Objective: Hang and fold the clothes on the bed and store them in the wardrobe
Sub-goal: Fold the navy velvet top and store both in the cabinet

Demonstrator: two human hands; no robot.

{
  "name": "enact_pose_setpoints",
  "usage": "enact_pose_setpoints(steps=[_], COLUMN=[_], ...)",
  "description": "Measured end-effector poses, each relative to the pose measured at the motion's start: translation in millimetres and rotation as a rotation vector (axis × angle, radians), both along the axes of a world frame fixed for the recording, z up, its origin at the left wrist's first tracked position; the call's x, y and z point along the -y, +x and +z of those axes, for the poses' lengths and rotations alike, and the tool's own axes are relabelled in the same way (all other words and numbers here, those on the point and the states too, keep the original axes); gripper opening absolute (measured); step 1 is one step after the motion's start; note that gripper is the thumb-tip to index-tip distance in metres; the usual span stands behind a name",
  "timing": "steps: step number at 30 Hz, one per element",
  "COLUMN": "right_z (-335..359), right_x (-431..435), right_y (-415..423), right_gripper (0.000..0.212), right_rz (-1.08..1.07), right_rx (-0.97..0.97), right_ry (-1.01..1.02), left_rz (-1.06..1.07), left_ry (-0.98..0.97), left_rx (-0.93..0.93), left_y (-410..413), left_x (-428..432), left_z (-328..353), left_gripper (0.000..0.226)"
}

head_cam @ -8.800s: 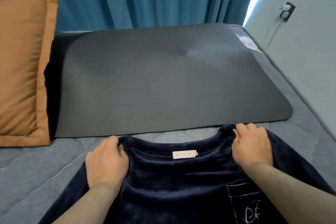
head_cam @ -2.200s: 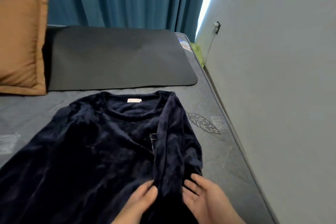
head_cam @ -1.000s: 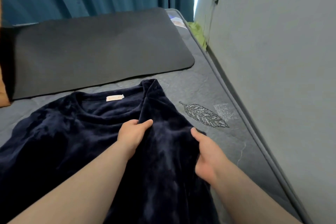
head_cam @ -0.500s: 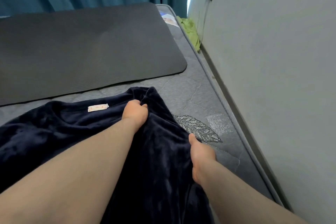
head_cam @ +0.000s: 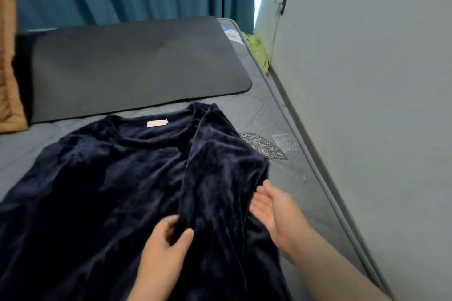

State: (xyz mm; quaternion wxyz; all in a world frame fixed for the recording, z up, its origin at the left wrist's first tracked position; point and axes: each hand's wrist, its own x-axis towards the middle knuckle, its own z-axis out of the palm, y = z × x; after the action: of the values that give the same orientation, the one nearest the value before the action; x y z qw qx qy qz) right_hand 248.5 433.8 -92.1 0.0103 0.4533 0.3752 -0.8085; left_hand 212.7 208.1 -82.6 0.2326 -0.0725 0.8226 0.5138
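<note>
Sweater (head_cam: 102, 190) lies collar-up on the bed (head_cam: 288, 178), its right side folded in over the chest. Left hand (head_cam: 163, 249) has thumb and fingers closed on the inner edge of that folded strip; right hand (head_cam: 274, 205) rests open, fingers spread, against the outer edge. To do this fold well, I'd say press the strip flat from collar downward, keep its edge straight, then match it on the other side, which lies unfolded

Grey quilted bed (head_cam: 276, 115), set against the wall.
Carrying a navy velvet top (head_cam: 110, 178), black ribbed mat (head_cam: 132, 66), orange pillow (head_cam: 7, 56).
</note>
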Motion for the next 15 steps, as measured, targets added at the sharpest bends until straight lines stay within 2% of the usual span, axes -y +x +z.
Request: enact_pose_setpoints(steps=[2,4,6,8,10,13,15], right_z=[8.1,15.9,26.2,36.1,49.0,62.8,64.0], right_x=[30.8,57.7,76.0,85.7,96.5,110.8,112.8], right_y=[48.2,83.6,103.6,115.3,120.6,133.0,146.7], right_gripper=[0.022,0.018,0.023,0.035,0.039,0.021,0.023], right_rz=[0.122,0.286,0.421,0.58,0.729,0.736,0.657], right_rx=[0.159,0.241,0.259,0.293,0.358,0.362,0.33], right_ry=[0.085,0.141,0.241,0.429,0.565,0.51,0.479], left_rz=[-0.096,-0.095,-0.004,0.065,0.109,0.095,0.093], left_ry=[-0.116,-0.147,-0.115,-0.028,0.065,0.185,0.254], left_rx=[0.108,0.118,0.163,0.257,0.33,0.448,0.523], left_y=[48.8,78.8,91.6,98.1,104.1,115.9,124.0], left_x=[25.3,41.1,50.6,55.9,62.4,71.2,73.0], left_z=[2.4,2.0,3.7,5.3,5.1,13.2,17.4], left_gripper=[0.027,0.025,0.017,0.011,0.012,0.015,0.01])
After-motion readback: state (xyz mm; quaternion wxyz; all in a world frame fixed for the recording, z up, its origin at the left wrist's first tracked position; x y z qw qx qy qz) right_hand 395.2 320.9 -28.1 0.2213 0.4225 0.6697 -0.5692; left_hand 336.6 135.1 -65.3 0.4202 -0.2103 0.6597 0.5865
